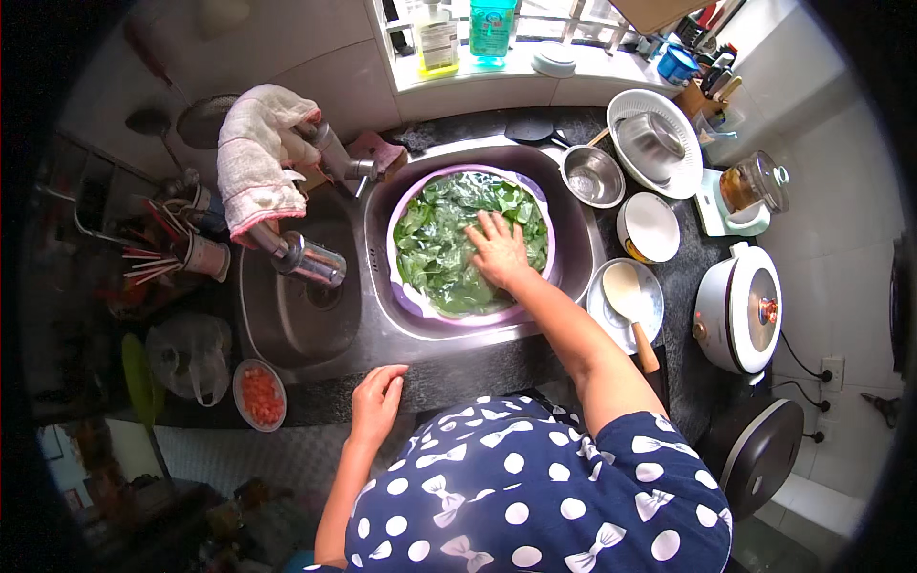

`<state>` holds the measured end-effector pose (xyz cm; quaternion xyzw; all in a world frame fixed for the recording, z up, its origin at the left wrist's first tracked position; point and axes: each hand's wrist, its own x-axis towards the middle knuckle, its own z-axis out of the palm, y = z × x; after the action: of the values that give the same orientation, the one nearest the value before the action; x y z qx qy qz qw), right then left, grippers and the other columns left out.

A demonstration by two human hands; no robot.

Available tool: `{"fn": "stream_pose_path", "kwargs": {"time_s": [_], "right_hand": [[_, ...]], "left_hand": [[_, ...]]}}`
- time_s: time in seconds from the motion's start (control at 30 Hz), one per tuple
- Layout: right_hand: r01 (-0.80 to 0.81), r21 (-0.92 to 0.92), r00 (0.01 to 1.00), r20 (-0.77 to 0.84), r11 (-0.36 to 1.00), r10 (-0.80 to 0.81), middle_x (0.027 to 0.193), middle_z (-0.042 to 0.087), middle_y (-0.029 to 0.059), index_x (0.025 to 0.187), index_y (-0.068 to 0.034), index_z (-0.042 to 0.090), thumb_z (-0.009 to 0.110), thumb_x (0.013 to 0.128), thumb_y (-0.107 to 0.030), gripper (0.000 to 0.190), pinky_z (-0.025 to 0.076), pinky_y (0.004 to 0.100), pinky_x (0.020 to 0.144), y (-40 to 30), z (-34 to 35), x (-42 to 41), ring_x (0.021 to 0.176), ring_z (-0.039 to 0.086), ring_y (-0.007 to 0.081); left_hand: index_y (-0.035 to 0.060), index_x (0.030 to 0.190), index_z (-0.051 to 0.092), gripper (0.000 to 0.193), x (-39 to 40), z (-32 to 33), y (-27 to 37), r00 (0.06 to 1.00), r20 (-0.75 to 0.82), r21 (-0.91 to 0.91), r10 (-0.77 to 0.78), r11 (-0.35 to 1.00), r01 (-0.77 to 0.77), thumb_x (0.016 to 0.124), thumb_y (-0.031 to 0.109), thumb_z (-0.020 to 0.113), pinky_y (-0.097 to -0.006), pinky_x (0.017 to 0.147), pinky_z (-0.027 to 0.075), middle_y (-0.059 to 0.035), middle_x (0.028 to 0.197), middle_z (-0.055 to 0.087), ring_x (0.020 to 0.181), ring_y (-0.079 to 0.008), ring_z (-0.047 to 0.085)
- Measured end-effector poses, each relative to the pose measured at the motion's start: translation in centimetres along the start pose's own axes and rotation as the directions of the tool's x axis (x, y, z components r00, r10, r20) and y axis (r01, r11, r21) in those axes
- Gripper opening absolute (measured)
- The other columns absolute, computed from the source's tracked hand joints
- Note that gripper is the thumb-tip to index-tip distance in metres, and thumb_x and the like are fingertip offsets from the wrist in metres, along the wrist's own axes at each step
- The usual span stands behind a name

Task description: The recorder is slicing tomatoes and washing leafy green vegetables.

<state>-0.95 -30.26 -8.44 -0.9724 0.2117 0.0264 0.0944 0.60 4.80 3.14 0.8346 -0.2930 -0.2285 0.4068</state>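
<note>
A purple-rimmed plastic basin (421,309) full of water and green leaves (437,236) sits in the right bowl of a steel double sink (372,326). My right hand (499,251) is spread flat, palm down, on the wet leaves in the basin, fingers apart and gripping nothing visible. My left hand (377,402) rests at the counter's front edge below the sink, with loosely curled fingers and nothing visible in it. A faucet (311,259), its neck wrapped in a pale cloth (251,157), hangs over the left sink bowl.
A bowl of chopped red food (261,395) and a plastic bag (190,351) lie left. At the right are a small steel pot (592,176), a white colander (689,150), a white bowl (650,228), a plate (600,315) with a rice paddle (622,286), and an electric cooker (723,315).
</note>
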Motion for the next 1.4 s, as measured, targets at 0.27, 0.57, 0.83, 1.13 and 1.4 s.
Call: {"fn": "stream_pose_path", "kwargs": {"time_s": [0.27,0.57,0.83,1.13,1.4], "right_hand": [[0.025,0.073,0.994,0.103,0.997,-0.032,0.156,0.031,0.0199,0.142,-0.013,0.047,0.065,0.085,-0.036,0.065,0.033,0.0581,0.109,-0.2,0.8,0.2,0.138,0.036,0.0377],[0.076,0.083,0.984,0.156,0.994,-0.088,0.131,0.056,0.0194,0.123,-0.009,0.063,0.065,0.081,-0.014,0.042,0.05,0.0523,0.094,1.0,0.4,2.7,0.122,0.055,0.0382],[0.194,0.197,0.951,0.203,0.961,-0.233,0.126,0.057,0.0188,0.117,-0.009,0.063,0.07,0.08,-0.023,0.04,0.05,0.0502,0.093,-0.7,-7.3,9.1,0.118,0.057,0.0354],[0.238,0.076,0.968,0.058,0.968,-0.243,0.152,0.038,0.0152,0.134,-0.02,0.058,0.068,0.083,-0.028,0.053,0.02,0.0725,0.109,-3.4,0.5,8.2,0.143,0.03,0.0386],[0.425,0.185,0.878,0.153,0.886,-0.453,0.135,0.053,0.0156,0.114,-0.01,0.066,0.06,0.084,-0.016,0.032,0.03,0.0622,0.11,-2.1,-1.5,2.9,0.133,0.045,0.0321]], "left_hand": [[0.0007,0.106,0.069,0.017,4.5,3.2,2.4,0.999,0.032,0.027,0.026,0.999,-0.027,0.091,0.005,0.061,-0.0347,0.078,0.053,-0.0137,0.1,0.069,0.089,-0.0266,0.068],[0.003,0.11,0.069,0.022,9.8,6.0,2.0,0.999,0.025,-0.011,0.023,1.0,-0.023,0.09,0.008,0.062,-0.0356,0.09,0.051,-0.0153,0.117,0.065,0.105,-0.0283,0.065],[0.0046,0.136,0.054,0.05,15.4,7.4,-2.1,0.986,-0.029,-0.14,-0.162,0.978,0.156,0.087,0.011,0.065,-0.038,0.097,0.05,-0.0204,0.137,0.053,0.117,-0.0292,0.061],[0.0231,0.16,0.012,0.08,19.5,9.1,-2.5,0.876,0.222,-0.444,-0.428,0.756,0.481,0.096,0.018,0.061,-0.0351,0.082,0.049,-0.0125,0.135,0.051,0.103,-0.0172,0.055],[0.0124,0.149,0.04,0.06,20.3,9.8,-7.2,0.95,0.199,-0.201,-0.239,0.939,0.278,0.093,0.014,0.061,-0.0366,0.086,0.052,-0.0127,0.139,0.051,0.112,-0.024,0.058]]}}
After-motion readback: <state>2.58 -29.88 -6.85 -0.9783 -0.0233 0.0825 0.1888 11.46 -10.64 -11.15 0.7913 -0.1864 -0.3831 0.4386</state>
